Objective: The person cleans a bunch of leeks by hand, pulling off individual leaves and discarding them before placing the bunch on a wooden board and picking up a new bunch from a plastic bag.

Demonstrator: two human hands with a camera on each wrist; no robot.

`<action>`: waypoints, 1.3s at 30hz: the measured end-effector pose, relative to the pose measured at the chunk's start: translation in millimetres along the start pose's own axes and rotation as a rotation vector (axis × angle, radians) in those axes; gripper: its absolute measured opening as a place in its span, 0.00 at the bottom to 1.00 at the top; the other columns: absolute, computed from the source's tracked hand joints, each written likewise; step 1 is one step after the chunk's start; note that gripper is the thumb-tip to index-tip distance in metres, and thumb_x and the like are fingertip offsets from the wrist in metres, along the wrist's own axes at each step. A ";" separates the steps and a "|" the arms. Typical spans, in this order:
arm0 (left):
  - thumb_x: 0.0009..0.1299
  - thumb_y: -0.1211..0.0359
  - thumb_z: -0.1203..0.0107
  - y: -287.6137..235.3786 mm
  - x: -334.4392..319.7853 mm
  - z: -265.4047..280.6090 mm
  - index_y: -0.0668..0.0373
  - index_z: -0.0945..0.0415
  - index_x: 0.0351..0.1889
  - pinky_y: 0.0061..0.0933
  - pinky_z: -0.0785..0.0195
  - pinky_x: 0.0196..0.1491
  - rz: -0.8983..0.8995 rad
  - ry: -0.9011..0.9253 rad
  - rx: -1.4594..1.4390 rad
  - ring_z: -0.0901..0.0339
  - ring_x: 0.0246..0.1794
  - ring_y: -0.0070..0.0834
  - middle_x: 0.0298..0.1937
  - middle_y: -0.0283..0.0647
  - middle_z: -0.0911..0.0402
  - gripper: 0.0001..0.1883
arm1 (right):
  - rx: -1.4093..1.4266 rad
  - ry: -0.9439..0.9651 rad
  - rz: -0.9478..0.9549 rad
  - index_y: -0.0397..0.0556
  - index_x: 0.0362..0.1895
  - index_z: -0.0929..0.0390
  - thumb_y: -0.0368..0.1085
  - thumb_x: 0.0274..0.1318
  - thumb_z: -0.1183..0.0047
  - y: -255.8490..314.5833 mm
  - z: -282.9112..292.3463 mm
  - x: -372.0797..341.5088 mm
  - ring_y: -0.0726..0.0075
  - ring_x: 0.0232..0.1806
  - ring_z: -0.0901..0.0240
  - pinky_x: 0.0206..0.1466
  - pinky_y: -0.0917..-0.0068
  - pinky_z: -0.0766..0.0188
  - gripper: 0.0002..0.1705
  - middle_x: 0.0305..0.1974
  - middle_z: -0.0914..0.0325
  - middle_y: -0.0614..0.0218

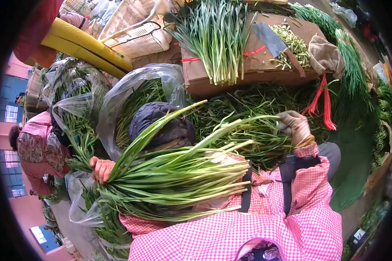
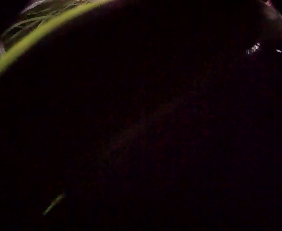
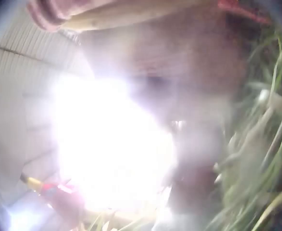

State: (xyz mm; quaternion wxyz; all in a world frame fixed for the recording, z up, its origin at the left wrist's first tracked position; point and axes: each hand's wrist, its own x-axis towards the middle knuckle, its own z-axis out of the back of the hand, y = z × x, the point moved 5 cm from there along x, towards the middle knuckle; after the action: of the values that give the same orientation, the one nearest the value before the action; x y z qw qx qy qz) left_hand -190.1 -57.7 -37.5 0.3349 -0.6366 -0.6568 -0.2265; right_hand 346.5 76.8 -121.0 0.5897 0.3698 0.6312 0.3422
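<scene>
In the head view the left hand [image 1: 102, 169] grips a large bunch of long green stalks [image 1: 174, 182] near its leafy end, the pale ends pointing right. The right hand [image 1: 295, 126], in a soiled covering, pinches the pale tip of one stalk [image 1: 235, 125] that rises out of the bunch. The left wrist view is almost black, with a green stalk [image 2: 40, 31] crossing its upper left corner. Glare washes out much of the right wrist view; blurred green leaves [image 3: 261, 144] show at its right, and the fingers cannot be made out.
A cardboard-covered stand [image 1: 257, 65] beyond the hands bears a stalk bundle [image 1: 217, 43], a cleaver [image 1: 270, 39] and cut pieces [image 1: 292, 48]. Loose leaves [image 1: 248, 104] lie below it. Red ties [image 1: 324, 104] hang at its right. Plastic bags of greens and a bending person [image 1: 41, 152] are at left.
</scene>
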 end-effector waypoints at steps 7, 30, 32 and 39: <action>0.68 0.69 0.64 -3.3 -7.4 -2.3 0.66 0.43 0.42 0.33 0.31 0.40 -0.024 0.003 0.008 0.25 0.28 0.36 0.30 0.46 0.25 0.09 | -0.595 -0.056 0.161 0.50 0.43 0.26 0.41 0.51 0.47 9.2 21.7 21.4 0.76 0.25 0.41 0.28 0.79 0.46 0.15 0.29 0.29 0.66; 0.59 0.75 0.55 8.9 5.9 -3.1 0.67 0.42 0.45 0.27 0.29 0.35 -0.017 0.002 0.000 0.26 0.24 0.27 0.26 0.40 0.27 0.16 | -1.832 0.214 0.138 0.52 0.37 0.22 0.45 0.46 0.47 21.2 -31.0 14.7 0.58 0.42 0.27 0.45 0.64 0.31 0.15 0.36 0.23 0.60; 0.58 0.75 0.54 14.9 12.1 -7.1 0.66 0.42 0.45 0.28 0.29 0.37 -0.008 -0.025 0.022 0.25 0.26 0.27 0.28 0.40 0.27 0.17 | -1.396 0.278 0.531 0.53 0.37 0.21 0.48 0.48 0.48 65.4 -88.1 -6.5 0.58 0.41 0.26 0.45 0.65 0.30 0.16 0.38 0.23 0.61; 0.59 0.73 0.51 19.6 20.3 -8.5 0.65 0.40 0.45 0.28 0.30 0.38 0.000 -0.038 0.019 0.25 0.27 0.27 0.27 0.39 0.27 0.17 | -0.683 0.409 0.564 0.52 0.28 0.20 0.50 0.48 0.49 40.1 -261.4 -2.7 0.58 0.34 0.23 0.36 0.65 0.28 0.16 0.27 0.22 0.62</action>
State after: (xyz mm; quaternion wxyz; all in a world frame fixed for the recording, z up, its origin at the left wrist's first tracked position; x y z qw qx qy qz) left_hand -168.8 -48.2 -19.5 0.3282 -0.6375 -0.6652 -0.2083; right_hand 88.3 95.3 -66.6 0.4255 0.2371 0.4607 0.7419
